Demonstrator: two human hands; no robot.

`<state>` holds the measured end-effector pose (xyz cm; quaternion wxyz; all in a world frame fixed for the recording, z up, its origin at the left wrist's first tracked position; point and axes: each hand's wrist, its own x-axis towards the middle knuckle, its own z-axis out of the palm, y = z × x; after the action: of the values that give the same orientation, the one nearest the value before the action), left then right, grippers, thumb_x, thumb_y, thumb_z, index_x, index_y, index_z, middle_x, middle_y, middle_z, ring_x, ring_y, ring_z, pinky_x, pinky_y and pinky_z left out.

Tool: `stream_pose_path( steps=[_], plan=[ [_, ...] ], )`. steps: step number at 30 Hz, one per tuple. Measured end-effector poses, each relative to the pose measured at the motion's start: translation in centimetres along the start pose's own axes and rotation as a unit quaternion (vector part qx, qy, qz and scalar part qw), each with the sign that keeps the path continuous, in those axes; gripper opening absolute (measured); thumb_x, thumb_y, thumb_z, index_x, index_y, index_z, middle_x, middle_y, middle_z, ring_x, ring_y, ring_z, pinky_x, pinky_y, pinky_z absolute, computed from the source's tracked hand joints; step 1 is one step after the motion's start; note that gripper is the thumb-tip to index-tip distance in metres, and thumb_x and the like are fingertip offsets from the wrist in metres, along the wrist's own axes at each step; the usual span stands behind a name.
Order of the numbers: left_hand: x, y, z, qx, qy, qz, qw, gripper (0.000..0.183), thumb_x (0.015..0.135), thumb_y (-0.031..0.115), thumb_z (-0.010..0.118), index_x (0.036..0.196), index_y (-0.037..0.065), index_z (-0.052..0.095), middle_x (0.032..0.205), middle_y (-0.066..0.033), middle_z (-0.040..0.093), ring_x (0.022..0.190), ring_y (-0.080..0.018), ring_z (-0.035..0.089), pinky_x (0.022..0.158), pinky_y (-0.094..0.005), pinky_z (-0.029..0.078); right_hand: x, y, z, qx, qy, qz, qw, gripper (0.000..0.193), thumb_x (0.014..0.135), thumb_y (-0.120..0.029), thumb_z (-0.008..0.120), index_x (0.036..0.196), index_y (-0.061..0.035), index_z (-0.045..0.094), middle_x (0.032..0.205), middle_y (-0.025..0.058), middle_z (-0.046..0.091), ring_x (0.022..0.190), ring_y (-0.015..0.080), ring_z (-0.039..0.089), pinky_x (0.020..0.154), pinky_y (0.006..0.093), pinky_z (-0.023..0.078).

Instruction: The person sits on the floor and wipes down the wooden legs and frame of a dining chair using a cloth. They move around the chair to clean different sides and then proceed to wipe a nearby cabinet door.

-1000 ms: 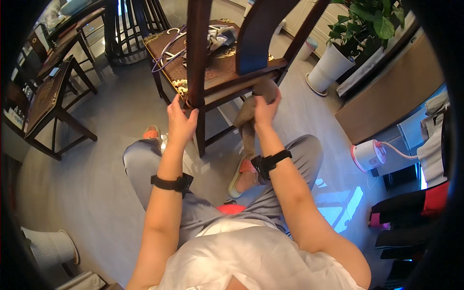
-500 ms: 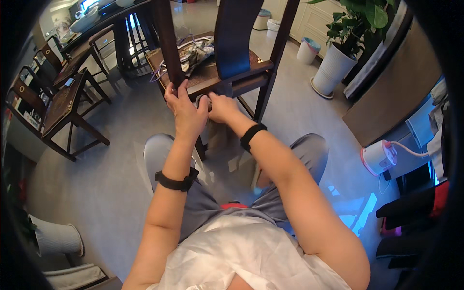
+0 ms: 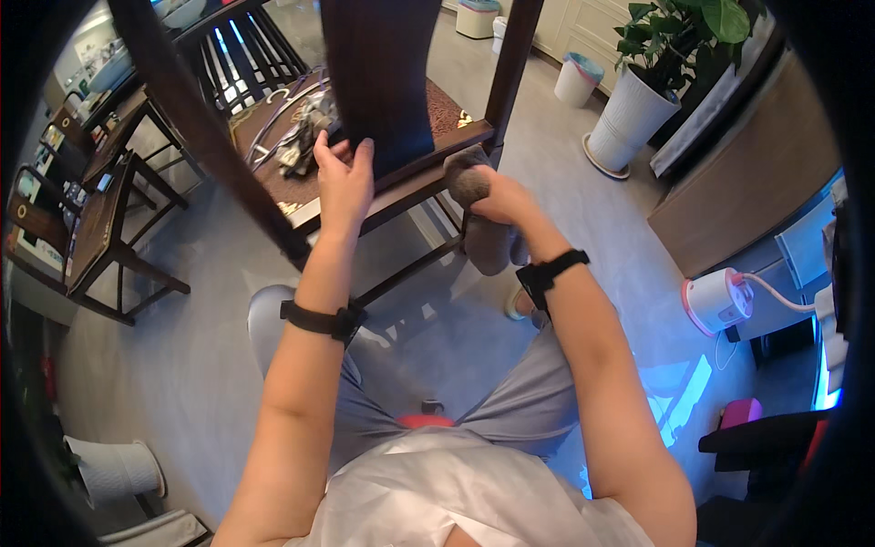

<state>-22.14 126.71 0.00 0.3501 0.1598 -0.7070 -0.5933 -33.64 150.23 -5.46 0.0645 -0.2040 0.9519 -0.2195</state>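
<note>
A dark wooden chair (image 3: 381, 77) stands in front of me, its back turned toward me. My right hand (image 3: 510, 201) is closed around a grey-brown cloth (image 3: 488, 244) at the right end of the chair's lower back rail. Part of the cloth lies against the rail's corner and the rest hangs down. My left hand (image 3: 344, 187) is at the lower part of the backrest, left of the broad middle slat, thumb and fingers apart and holding nothing. Whether its fingertips touch the wood, I cannot tell. On the seat beyond lies a crumpled patterned bundle (image 3: 308, 137) with purple loops.
More dark chairs (image 3: 109, 214) stand at the left. At the right are a potted plant in a white pot (image 3: 631, 123), a small bin (image 3: 578, 80) and a white-and-pink appliance with a hose (image 3: 715, 301). Another white pot (image 3: 114, 467) is at the lower left.
My right hand has moved right along the rail with the cloth, which now shows fully. My left hand has left the rail's left end. The chair appears nearer and shifted left.
</note>
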Motion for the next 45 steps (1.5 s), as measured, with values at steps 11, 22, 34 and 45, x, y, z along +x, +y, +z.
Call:
stream_pose_path(
  steps=[11, 22, 34, 45],
  plan=[
    [-0.3, -0.8, 1.3, 0.179, 0.045, -0.002, 0.983, 0.075, 0.088, 0.065, 0.054, 0.127, 0.001, 0.054, 0.114, -0.0201, 0.067, 0.109, -0.0364, 0.062, 0.094, -0.04, 0.045, 4.1, 2.1, -12.2, 0.614, 0.138, -0.064, 0.775, 0.027, 0.08, -0.019, 0.072, 0.101, -0.0012, 0.069, 0.097, 0.0058, 0.068, 0.085, 0.0168, 0.064, 0.081, 0.0296, 0.051],
    [-2.1, -1.0, 3.8, 0.293, 0.145, 0.102, 0.94, 0.072, 0.084, 0.051, 0.065, 0.13, -0.001, 0.049, 0.105, -0.0214, 0.068, 0.1, -0.0387, 0.062, 0.091, -0.0425, 0.045, 8.2, 7.4, 0.2, 0.435, 0.036, -0.088, 0.896, 0.056, 0.071, -0.019, 0.076, 0.12, 0.0027, 0.058, 0.11, 0.0095, 0.066, 0.1, 0.0216, 0.064, 0.093, 0.0345, 0.049],
    [-0.7, -1.0, 3.1, 0.43, 0.1, 0.045, 0.896, 0.093, 0.087, 0.065, 0.053, 0.146, 0.0, 0.021, 0.123, -0.0224, 0.063, 0.121, -0.0336, 0.056, 0.11, -0.0417, 0.024, 9.3, 8.8, -5.2, 0.319, -0.073, -0.086, 0.941, 0.039, 0.069, -0.013, 0.075, 0.104, 0.0031, 0.066, 0.099, 0.0137, 0.07, 0.091, 0.0237, 0.067, 0.083, 0.036, 0.053],
    [-0.4, -2.3, 2.7, 0.402, 0.112, -0.03, 0.908, 0.093, 0.084, 0.061, 0.062, 0.149, 0.006, 0.026, 0.135, -0.0175, 0.055, 0.127, -0.0304, 0.047, 0.11, -0.0369, 0.026, 12.3, 5.3, -15.5, 0.51, -0.274, -0.214, 0.786, 0.036, 0.078, -0.014, 0.073, 0.11, 0.0008, 0.067, 0.103, 0.0098, 0.07, 0.092, 0.0188, 0.067, 0.085, 0.0323, 0.053]
  ],
)
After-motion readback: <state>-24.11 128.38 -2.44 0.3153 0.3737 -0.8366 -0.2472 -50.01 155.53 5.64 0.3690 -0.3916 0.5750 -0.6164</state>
